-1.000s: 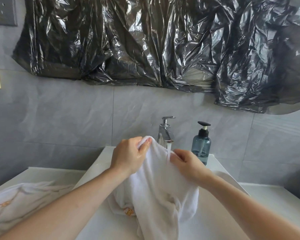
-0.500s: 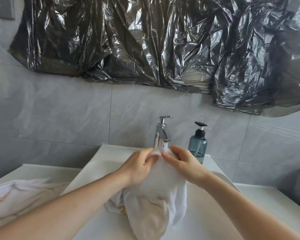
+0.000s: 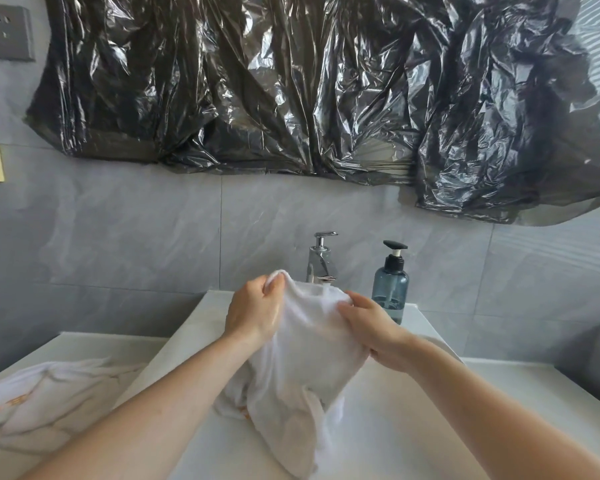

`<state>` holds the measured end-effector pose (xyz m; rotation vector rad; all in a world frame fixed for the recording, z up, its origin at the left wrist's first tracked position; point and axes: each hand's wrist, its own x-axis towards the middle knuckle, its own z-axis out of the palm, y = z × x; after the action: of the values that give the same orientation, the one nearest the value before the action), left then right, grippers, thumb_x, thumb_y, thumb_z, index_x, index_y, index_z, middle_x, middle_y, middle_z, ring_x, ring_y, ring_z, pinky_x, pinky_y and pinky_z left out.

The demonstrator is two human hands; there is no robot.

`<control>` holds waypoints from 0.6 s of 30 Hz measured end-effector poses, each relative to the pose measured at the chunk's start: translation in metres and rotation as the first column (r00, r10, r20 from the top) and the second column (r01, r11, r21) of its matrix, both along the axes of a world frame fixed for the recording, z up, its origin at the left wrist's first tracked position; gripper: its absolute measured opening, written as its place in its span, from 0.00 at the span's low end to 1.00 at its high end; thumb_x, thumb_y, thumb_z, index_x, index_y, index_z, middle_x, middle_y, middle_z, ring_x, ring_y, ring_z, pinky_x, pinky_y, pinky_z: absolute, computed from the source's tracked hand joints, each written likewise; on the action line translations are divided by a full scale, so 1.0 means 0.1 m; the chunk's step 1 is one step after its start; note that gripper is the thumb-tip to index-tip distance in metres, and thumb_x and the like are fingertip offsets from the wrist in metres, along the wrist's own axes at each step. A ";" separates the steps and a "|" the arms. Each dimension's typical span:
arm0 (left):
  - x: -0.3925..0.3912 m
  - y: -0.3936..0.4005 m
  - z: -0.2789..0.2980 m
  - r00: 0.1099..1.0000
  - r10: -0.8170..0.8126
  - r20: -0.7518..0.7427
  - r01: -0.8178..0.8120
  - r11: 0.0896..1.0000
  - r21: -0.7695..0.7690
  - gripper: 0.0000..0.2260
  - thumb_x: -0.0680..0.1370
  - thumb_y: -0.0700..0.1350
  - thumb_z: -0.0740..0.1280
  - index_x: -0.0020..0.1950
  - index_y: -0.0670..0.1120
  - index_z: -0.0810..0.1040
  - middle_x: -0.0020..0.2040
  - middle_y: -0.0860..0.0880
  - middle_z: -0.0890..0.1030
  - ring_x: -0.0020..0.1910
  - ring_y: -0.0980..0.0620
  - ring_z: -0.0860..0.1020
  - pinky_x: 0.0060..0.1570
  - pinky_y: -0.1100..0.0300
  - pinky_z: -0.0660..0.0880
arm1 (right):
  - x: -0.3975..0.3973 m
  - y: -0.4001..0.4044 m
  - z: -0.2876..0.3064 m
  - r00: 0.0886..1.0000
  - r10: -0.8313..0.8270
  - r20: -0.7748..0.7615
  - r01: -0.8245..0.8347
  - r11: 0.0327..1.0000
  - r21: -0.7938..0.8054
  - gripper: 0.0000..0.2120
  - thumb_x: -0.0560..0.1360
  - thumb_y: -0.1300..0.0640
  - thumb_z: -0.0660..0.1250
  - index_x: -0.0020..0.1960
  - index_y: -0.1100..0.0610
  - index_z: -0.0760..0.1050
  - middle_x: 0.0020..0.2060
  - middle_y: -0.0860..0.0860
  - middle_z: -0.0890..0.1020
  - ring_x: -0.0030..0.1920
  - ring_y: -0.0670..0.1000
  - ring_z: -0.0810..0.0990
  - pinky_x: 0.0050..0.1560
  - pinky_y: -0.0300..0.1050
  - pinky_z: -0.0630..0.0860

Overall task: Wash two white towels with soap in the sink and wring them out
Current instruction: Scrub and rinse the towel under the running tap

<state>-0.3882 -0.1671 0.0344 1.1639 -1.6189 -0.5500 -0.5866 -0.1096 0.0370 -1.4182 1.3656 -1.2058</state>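
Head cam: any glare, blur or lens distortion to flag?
Head view: strong specular glare across the crinkled black plastic sheet; wide-angle bowing at the grey wall socket; white towel nearly blown out, folds faint; chrome faucet and blue pump soap bottle reasonably sharp.

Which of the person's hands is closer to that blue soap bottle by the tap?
The right hand: it grips the towel just below-left of the soap bottle. The left hand holds the towel's far side, beyond the tap.

We see a wet white terry towel (image 3: 305, 358) bunched and hanging over the white ceramic sink (image 3: 395, 427); a second crumpled white towel (image 3: 39, 400) lies left of the sink.
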 end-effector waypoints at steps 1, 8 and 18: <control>0.03 0.01 -0.08 0.997 0.028 0.078 -0.031 0.999 0.035 0.17 0.84 0.59 0.59 0.40 0.50 0.70 0.36 0.54 0.76 0.41 0.46 0.75 0.43 0.51 0.72 | 0.01 0.00 0.04 0.997 -0.017 0.078 0.019 1.000 -0.023 0.13 0.83 0.59 0.59 0.61 0.54 0.80 0.53 0.61 0.86 0.48 0.54 0.84 0.53 0.56 0.82; -0.03 0.27 -0.32 0.872 -0.439 0.217 0.427 0.898 0.103 0.27 0.74 0.61 0.68 0.73 0.65 0.69 0.63 0.64 0.76 0.45 0.58 0.79 0.54 0.60 0.76 | 0.01 0.04 0.06 0.998 -0.036 0.051 0.039 0.997 -0.066 0.11 0.79 0.57 0.67 0.59 0.60 0.79 0.51 0.62 0.85 0.47 0.60 0.86 0.54 0.61 0.83; -0.03 0.06 -0.32 0.984 -0.065 0.167 0.109 0.958 -0.266 0.17 0.78 0.59 0.57 0.52 0.52 0.82 0.42 0.50 0.86 0.46 0.44 0.83 0.45 0.47 0.78 | -0.03 0.05 -0.02 0.987 0.149 -0.054 -0.149 0.989 0.018 0.26 0.69 0.45 0.81 0.60 0.56 0.78 0.53 0.54 0.85 0.47 0.49 0.84 0.49 0.45 0.79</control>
<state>-0.3911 -0.1610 0.0020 0.9507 -1.8231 -0.2813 -0.5899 -0.1044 0.0355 -1.5254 1.2780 -1.0655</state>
